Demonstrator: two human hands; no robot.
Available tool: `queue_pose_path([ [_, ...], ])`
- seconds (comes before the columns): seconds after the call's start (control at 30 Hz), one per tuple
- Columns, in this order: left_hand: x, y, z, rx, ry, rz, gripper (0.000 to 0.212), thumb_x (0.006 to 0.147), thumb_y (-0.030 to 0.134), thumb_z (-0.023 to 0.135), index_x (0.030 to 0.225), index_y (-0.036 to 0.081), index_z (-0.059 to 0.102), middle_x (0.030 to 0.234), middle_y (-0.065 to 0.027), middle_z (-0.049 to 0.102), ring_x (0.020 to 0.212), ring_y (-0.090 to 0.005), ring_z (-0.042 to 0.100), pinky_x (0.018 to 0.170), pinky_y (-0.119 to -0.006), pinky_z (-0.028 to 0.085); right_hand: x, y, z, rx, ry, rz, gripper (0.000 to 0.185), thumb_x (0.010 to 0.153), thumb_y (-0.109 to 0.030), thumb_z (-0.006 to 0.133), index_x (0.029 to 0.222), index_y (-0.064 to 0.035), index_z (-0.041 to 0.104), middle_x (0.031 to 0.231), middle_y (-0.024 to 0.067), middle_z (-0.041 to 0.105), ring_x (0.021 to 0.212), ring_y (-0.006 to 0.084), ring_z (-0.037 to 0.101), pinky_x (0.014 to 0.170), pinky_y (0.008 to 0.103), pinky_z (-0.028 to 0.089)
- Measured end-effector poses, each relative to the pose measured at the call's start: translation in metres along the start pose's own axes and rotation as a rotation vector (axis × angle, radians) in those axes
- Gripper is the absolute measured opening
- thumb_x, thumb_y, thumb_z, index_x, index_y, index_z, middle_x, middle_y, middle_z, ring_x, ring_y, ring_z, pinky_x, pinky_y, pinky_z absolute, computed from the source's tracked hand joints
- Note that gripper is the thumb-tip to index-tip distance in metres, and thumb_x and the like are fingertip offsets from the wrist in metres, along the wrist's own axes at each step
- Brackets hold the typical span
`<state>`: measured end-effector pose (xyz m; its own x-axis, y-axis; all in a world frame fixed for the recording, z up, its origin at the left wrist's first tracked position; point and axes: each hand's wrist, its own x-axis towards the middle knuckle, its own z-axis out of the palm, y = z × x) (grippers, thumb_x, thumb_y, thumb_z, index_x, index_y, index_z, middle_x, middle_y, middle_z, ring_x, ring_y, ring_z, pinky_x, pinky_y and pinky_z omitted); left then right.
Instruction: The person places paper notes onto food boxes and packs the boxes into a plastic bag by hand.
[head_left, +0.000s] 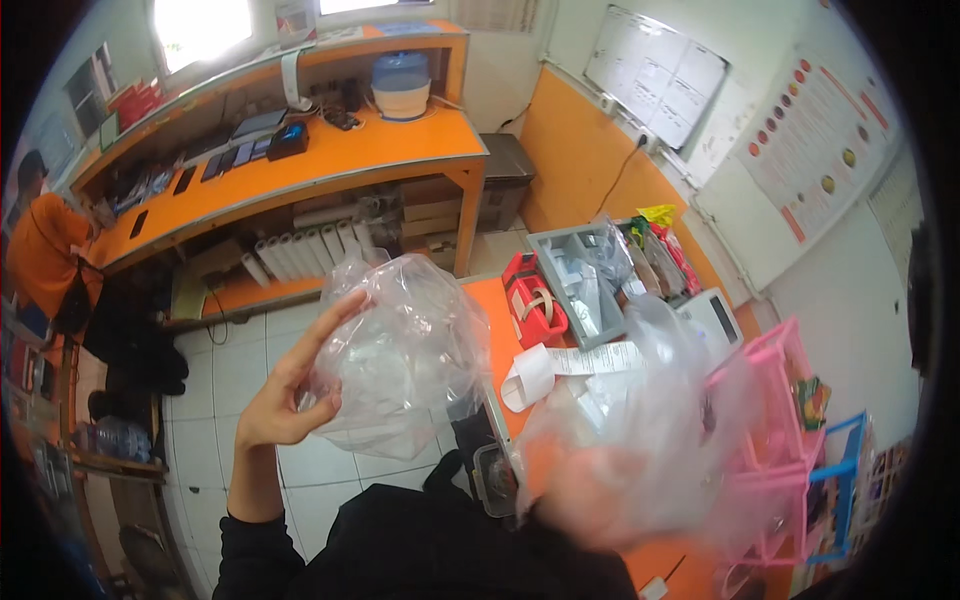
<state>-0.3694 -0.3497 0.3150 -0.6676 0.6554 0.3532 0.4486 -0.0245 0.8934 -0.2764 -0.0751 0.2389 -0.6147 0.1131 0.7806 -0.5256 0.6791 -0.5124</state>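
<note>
In the middle of the view my left hand (296, 397) holds up a clear plastic bag (405, 345) above the tiled floor. Its thumb and forefinger are spread along the bag's near side, and the other fingers are hidden. My right hand (592, 495) is strongly blurred at the lower right, partly behind thin plastic film. A second translucent plastic bag (660, 427), blurred like the hand, moves with it over the orange table (486, 300). The fingers of that hand cannot be made out. A curled strip of printed paper (529, 379) lies beyond this bag.
A red holder (534, 304) with a tape roll stands beside a grey bin (555, 259) of packets. Pink plastic racks (772, 420) and a blue rack (844, 487) are at right. A counter (337, 146) runs across the back, with a person (49, 251) at its left end.
</note>
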Motion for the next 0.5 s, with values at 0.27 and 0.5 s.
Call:
queue_pose_path([
  [0.27, -0.075, 0.041, 0.035, -0.283, -0.143, -0.084, 0.085, 0.065, -0.004, 0.047, 0.146, -0.004, 0.025, 0.150, -0.0192, 0.028, 0.137, -0.0248, 0.033, 0.098, -0.029, 0.037, -0.208, 0.006, 0.223, -0.214, -0.877, 0.308, 0.034, 0.091, -0.022, 0.047, 0.107, 0.0047, 0.061, 0.115, 0.0238, 0.057, 0.096, 0.0407, 0.058, 0.085, 0.0538, 0.043],
  [0.5, -0.089, 0.069, 0.118, -0.530, -0.546, -0.148, 0.090, 0.063, -0.005, 0.044, 0.149, 0.000, 0.019, 0.153, -0.0165, 0.024, 0.133, -0.0159, 0.035, 0.071, -0.016, 0.045, -0.253, -0.135, 0.103, -0.431, -0.644, 0.440, 0.039, 0.096, -0.027, 0.047, 0.121, 0.0024, 0.052, 0.114, 0.0209, 0.059, 0.090, 0.0369, 0.064, 0.078, 0.0446, 0.053],
])
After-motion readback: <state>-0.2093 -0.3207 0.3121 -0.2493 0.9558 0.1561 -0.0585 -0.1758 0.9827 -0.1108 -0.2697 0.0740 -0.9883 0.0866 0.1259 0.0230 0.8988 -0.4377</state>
